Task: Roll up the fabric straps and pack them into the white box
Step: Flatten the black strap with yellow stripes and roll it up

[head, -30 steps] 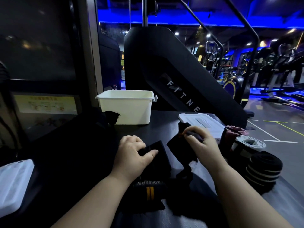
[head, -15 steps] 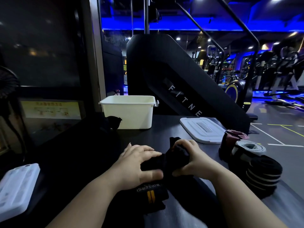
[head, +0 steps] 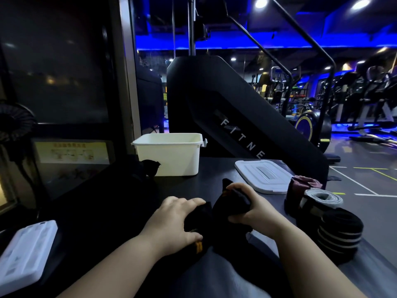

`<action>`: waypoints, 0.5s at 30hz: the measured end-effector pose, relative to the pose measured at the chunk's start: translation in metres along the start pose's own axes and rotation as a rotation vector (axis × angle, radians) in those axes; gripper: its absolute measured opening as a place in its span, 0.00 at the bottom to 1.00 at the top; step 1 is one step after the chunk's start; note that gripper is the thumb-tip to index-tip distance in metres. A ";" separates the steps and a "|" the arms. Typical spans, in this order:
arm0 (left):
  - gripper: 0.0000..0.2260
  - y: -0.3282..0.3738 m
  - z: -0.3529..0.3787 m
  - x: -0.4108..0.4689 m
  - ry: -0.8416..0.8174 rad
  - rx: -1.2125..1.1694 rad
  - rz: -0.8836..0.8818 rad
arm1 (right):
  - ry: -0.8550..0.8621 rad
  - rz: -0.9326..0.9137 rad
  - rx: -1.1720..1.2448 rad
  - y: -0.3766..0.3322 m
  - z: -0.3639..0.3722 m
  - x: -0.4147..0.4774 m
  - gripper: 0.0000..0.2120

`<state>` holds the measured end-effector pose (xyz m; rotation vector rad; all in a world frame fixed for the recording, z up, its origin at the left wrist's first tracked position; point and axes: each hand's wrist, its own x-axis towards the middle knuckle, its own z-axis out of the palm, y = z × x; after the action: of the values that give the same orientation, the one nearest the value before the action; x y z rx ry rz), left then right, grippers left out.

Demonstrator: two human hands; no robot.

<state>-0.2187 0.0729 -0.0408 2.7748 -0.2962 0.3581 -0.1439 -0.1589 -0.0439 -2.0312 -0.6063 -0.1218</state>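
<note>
A black fabric strap with yellow markings lies on the dark table in front of me. My left hand grips its left part, thumb underneath near the yellow mark. My right hand curls around the bunched right part of the same strap. The white box stands open at the back of the table, beyond both hands. Three rolled straps sit to the right: a maroon one, a grey-white one and a black one with pale stripes.
The box's white lid lies flat right of the box. A white flat tray sits at the near left edge. A small black object leans against the box's left front. A large black gym machine rises behind the table.
My right hand came down and leftwards with the bunched strap end, meeting my left hand. My left hand shifted slightly over the strap. The view tilted a little.
</note>
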 end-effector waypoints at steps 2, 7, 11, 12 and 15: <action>0.30 -0.004 0.003 0.004 0.077 -0.043 -0.016 | 0.020 -0.002 0.025 -0.002 -0.001 -0.001 0.33; 0.25 -0.023 0.005 0.019 0.212 -0.130 -0.052 | 0.037 -0.006 0.074 -0.005 -0.003 -0.002 0.32; 0.23 -0.049 0.001 0.038 0.331 -0.119 -0.115 | 0.019 -0.007 0.106 -0.004 0.000 0.000 0.32; 0.23 -0.057 0.000 0.043 0.364 -0.117 -0.134 | 0.014 -0.009 0.112 -0.003 0.001 0.001 0.32; 0.24 -0.082 0.003 0.059 0.427 -0.128 -0.186 | -0.008 0.003 0.147 0.000 0.003 0.003 0.34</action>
<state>-0.1425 0.1383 -0.0512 2.4924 0.0422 0.8316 -0.1416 -0.1553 -0.0442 -1.8910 -0.5997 -0.0645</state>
